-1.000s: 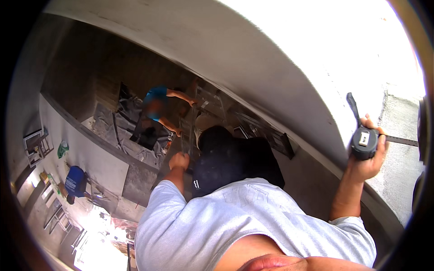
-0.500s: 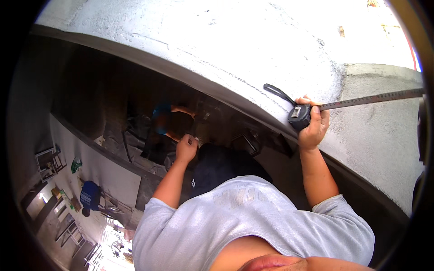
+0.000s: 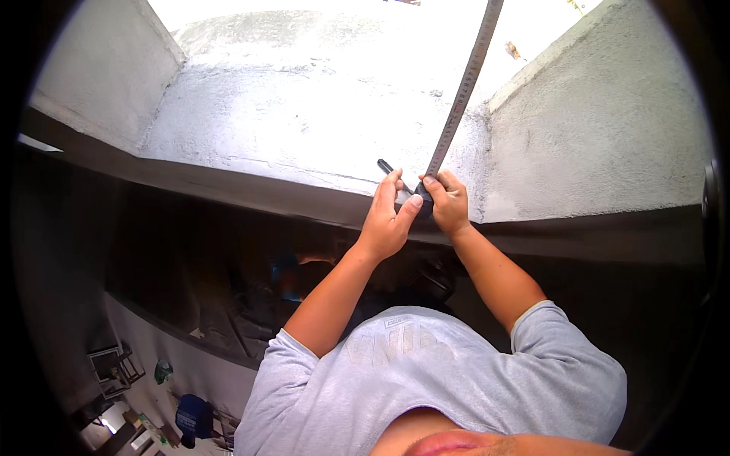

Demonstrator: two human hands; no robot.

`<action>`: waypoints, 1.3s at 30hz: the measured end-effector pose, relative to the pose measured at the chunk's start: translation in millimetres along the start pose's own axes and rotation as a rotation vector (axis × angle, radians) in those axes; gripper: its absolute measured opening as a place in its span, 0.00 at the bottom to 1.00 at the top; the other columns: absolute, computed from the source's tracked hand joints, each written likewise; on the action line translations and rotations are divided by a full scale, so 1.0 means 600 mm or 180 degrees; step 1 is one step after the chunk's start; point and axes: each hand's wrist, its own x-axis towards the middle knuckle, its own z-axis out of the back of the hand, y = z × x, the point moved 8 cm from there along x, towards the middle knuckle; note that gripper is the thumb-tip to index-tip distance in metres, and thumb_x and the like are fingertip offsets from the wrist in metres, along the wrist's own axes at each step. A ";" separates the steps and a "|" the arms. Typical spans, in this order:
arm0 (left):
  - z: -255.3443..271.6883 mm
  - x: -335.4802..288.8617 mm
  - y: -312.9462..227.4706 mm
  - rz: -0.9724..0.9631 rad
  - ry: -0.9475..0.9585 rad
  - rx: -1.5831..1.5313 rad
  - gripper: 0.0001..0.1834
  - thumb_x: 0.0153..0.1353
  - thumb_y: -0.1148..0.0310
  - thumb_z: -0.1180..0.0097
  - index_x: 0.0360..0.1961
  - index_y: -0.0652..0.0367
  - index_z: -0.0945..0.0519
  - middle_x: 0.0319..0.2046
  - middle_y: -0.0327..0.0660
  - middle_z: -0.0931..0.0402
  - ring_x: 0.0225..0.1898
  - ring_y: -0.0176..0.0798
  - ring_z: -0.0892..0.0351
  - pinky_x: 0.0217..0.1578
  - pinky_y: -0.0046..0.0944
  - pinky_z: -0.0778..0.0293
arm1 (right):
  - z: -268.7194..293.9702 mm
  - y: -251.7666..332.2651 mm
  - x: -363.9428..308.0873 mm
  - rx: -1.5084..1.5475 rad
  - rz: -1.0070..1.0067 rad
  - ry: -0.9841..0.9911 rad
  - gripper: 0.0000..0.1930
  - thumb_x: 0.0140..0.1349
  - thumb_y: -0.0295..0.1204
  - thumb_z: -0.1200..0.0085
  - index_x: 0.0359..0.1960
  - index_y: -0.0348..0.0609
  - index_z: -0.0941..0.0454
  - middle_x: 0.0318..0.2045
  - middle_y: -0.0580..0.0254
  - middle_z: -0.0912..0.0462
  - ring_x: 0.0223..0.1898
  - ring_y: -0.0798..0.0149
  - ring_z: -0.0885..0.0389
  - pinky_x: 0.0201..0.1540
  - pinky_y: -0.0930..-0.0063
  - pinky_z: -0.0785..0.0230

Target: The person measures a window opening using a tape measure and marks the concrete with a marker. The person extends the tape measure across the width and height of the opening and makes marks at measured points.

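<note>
sticking out toward the upper left over the pale ledge (image 3: 304, 121), the black strap (image 3: 385, 165) should be soft and nearly weightless, a poor place to take hold. next rightward, just above and right of the frame's centre, is the tape measure (image 3: 426, 204), dark and mostly covered by the hands, at the ledge's near edge; it looks compact and hard, likely light enough for one hand, and best gripped round its body. its blade (image 3: 459, 99) runs up to the top edge of the frame, right of centre; probably springy, apt to buckle if bent, with thin edges, so better pinched on the flat.

as for pose, the left forearm (image 3: 327, 296) rises from the lower left toward the centre, and the left hand (image 3: 386, 224) meets the tape measure from its left, half open, thumb and fingers apart; i cannot tell whether it grips or merely touches. the right forearm (image 3: 498, 277) slants up and leftward from the lower right, elbow bent, and the right hand (image 3: 447, 201) is closed round the tape measure's right side, thumb near where the blade comes out.
</note>
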 end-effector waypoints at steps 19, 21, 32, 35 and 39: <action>0.005 -0.052 0.004 0.1686 0.1267 -0.0215 0.13 0.79 0.65 0.47 0.45 0.62 0.15 0.35 0.36 0.17 0.39 0.31 0.20 0.44 0.35 0.25 | -0.033 0.117 -0.077 -0.0183 -0.0044 0.0426 0.13 0.75 0.33 0.40 0.48 0.33 0.12 0.39 0.60 0.13 0.43 0.69 0.17 0.48 0.71 0.26; 0.057 -0.024 0.025 0.1418 0.0643 -0.0195 0.14 0.80 0.63 0.46 0.43 0.61 0.15 0.34 0.34 0.17 0.37 0.28 0.21 0.42 0.33 0.26 | -0.048 0.116 -0.059 0.0186 -0.0064 0.0512 0.14 0.76 0.33 0.40 0.52 0.33 0.15 0.41 0.58 0.13 0.42 0.68 0.17 0.48 0.70 0.24; 0.427 0.175 -0.034 -0.0156 -0.1804 0.3904 0.13 0.74 0.61 0.43 0.49 0.56 0.14 0.44 0.49 0.16 0.50 0.59 0.20 0.51 0.58 0.24 | -0.038 0.062 0.211 -0.3157 0.0066 -0.0005 0.31 0.67 0.44 0.40 0.69 0.42 0.24 0.70 0.51 0.24 0.74 0.47 0.32 0.76 0.53 0.39; 0.461 0.201 0.005 -0.0314 -0.1965 0.4132 0.12 0.72 0.62 0.40 0.50 0.53 0.12 0.46 0.46 0.15 0.50 0.56 0.19 0.52 0.57 0.23 | -0.036 0.066 0.276 -0.3430 0.0666 -0.0750 0.23 0.66 0.41 0.41 0.59 0.42 0.17 0.61 0.49 0.17 0.65 0.47 0.23 0.68 0.53 0.30; 0.473 0.201 0.032 -0.0455 -0.2318 0.4038 0.12 0.70 0.64 0.38 0.50 0.51 0.11 0.45 0.41 0.14 0.50 0.53 0.18 0.52 0.55 0.23 | -0.051 0.099 0.347 -0.3688 0.0568 -0.0642 0.10 0.60 0.35 0.42 0.32 0.42 0.13 0.35 0.47 0.12 0.39 0.43 0.15 0.40 0.49 0.23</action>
